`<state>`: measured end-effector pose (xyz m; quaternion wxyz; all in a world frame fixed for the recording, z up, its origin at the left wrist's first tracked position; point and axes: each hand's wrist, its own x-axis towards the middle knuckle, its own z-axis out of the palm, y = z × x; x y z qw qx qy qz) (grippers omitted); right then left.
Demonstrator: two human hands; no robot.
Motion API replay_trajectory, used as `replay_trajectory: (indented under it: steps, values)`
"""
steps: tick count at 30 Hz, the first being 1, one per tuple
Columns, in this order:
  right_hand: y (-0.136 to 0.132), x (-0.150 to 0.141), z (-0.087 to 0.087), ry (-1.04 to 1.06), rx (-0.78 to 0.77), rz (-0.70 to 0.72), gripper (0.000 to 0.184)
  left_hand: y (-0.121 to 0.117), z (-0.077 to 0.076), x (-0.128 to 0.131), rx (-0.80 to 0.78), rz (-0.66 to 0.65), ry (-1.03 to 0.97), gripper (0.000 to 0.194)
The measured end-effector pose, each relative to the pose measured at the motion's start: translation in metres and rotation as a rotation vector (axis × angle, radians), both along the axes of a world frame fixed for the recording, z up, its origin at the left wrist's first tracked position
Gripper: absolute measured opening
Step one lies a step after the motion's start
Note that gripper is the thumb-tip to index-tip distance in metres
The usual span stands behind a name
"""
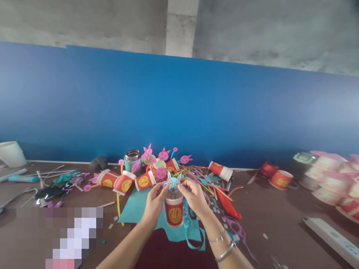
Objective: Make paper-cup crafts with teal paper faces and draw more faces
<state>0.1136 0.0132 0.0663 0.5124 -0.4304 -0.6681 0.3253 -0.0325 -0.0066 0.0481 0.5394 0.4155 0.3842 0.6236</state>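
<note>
A light-blue paper animal face (172, 184) with pointed ears and red markings is pinched at its sides between my two hands. My left hand (157, 198) grips its left edge with thumb and fingertips. On the opposite edge, my right hand (193, 192) closes the same way. Directly beneath the face stands a red paper cup (174, 213) with a gold emblem, upright. A stick or straw appears to run from the face down into the cup. Teal paper (137, 205) with cut edges lies under and around the cup.
Red paper cups (125, 183) with pink paper animal faces (163, 154) crowd the back, beside a teal metal flask (131, 158). Paper scraps and straws are scattered around. A white power strip (333, 239) and stacked cups (331, 179) sit right. A blue partition (179, 108) stands behind.
</note>
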Motion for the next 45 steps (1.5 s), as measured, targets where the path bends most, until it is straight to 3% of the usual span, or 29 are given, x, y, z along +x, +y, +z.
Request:
replay_trajectory:
  steps: [12, 19, 24, 28, 31, 34, 38, 40, 45]
  values:
    - [-0.002, -0.002, 0.0, -0.041, -0.104, 0.002, 0.026, 0.002, -0.002, -0.006, 0.007, 0.066, -0.019, 0.028]
    - [-0.001, 0.0, 0.002, -0.083, 0.002, -0.004, 0.035, 0.003, -0.004, -0.004, -0.025, 0.001, 0.025, 0.025]
    - [-0.004, -0.004, 0.004, -0.057, 0.014, 0.029, 0.036, 0.003, -0.009, -0.006, -0.018, 0.028, 0.02, 0.026]
    - [-0.002, -0.004, 0.002, -0.033, -0.025, 0.007, 0.039, 0.002, -0.002, -0.008, -0.021, 0.016, 0.034, 0.032]
    - [-0.001, -0.001, 0.004, -0.041, -0.048, -0.005, 0.04, 0.003, 0.002, -0.008, -0.016, 0.078, 0.048, 0.037]
    - [-0.002, -0.001, 0.008, -0.049, -0.055, -0.009, 0.04, 0.005, -0.001, -0.01, 0.005, 0.102, 0.114, 0.03]
    - [-0.006, -0.003, 0.009, 0.024, -0.148, 0.006, 0.024, 0.007, -0.007, -0.011, 0.049, 0.09, 0.173, 0.028]
    - [-0.007, -0.005, 0.007, 0.07, -0.205, 0.034, 0.033, 0.006, -0.008, -0.011, 0.062, 0.057, 0.196, 0.027]
    - [-0.009, -0.009, 0.005, 0.113, -0.242, 0.056, 0.027, 0.003, -0.007, -0.01, 0.126, 0.013, 0.282, 0.023]
